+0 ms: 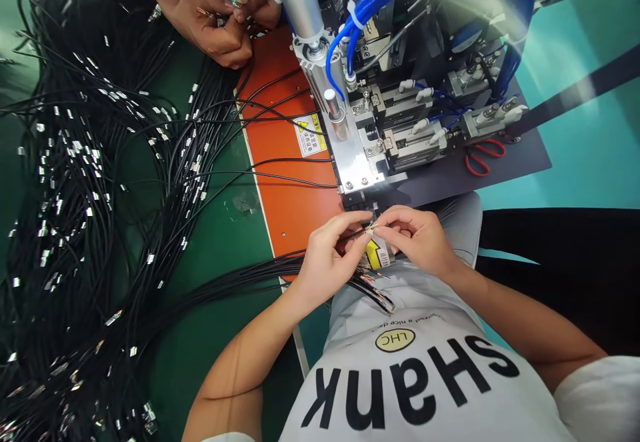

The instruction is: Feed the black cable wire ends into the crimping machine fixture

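Observation:
My left hand (327, 252) is closed around a black cable (354, 234), with thumb and forefinger near its stripped end. At that end, fine coloured wires (371, 227) stick out, and my right hand (423, 239) pinches them between thumb and fingertips. Both hands meet just in front of the machine's lower corner, over my lap. Below them a bundle of black cables (250, 272) runs in from the left, its bared wire ends (373, 285) lying on my shirt. A yellow arrow label (374, 254) shows partly behind my fingers.
The machine (350, 155), with metal cylinders and blue air hoses (373, 9), stands on an orange base (275, 202). Several cables cross the base into it. Heaped black cables (90, 162) cover the green table. A co-worker's hands (220, 25) hold a cable end. Red-handled scissors (483, 159) lie right.

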A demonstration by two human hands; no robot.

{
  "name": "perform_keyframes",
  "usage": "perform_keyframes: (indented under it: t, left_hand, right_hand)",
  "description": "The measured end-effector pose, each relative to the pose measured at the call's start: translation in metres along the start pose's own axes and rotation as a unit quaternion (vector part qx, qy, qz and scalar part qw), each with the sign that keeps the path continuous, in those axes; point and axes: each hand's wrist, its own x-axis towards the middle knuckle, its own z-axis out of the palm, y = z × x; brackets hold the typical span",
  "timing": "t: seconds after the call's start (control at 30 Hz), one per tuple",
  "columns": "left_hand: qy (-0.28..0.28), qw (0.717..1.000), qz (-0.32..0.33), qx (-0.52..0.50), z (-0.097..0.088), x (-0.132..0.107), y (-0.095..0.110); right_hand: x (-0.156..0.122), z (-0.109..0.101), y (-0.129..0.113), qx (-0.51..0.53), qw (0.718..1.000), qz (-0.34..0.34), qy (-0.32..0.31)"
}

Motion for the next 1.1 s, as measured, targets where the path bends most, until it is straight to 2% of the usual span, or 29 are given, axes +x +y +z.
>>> perform_keyframes:
  t: [0.17,0.33,0.43,0.57,0.63,0.83,1.0,1.1]
  left_hand:
    - [-0.009,0.989,-0.033,-0.147,0.001,0.008,0.009]
    - [0.043,0.972,-0.064,-0.221,0.008,0.009,0.005]
    - [0.046,0.967,-0.072,-0.240,0.007,0.005,0.001]
    - [-0.017,0.976,-0.095,-0.194,-0.001,0.002,0.004]
    - [-0.022,0.981,-0.092,-0.169,-0.003,0.001,0.006]
    - [0.034,0.977,-0.073,-0.199,0.002,0.002,0.005]
    - [0.033,0.966,-0.070,-0.247,0.001,0.002,-0.006]
    - [0.019,0.950,-0.091,-0.297,-0.001,0.003,-0.011]
  right_hand:
    - [-0.004,0.002,-0.006,-0.045,0.998,-0.040,0.006]
    - [-0.006,0.008,-0.008,-0.096,0.992,-0.083,0.021]
    - [-0.004,0.012,-0.005,-0.109,0.989,-0.095,0.034]
    - [-0.004,0.013,-0.005,-0.153,0.978,-0.131,0.062]
    - [-0.005,0.012,-0.007,-0.171,0.972,-0.144,0.070]
    - [-0.007,0.009,-0.012,-0.171,0.976,-0.124,0.041]
    - [-0.003,0.010,-0.009,-0.109,0.991,-0.071,0.010]
    - [-0.003,0.014,-0.006,-0.091,0.993,-0.071,0.007]
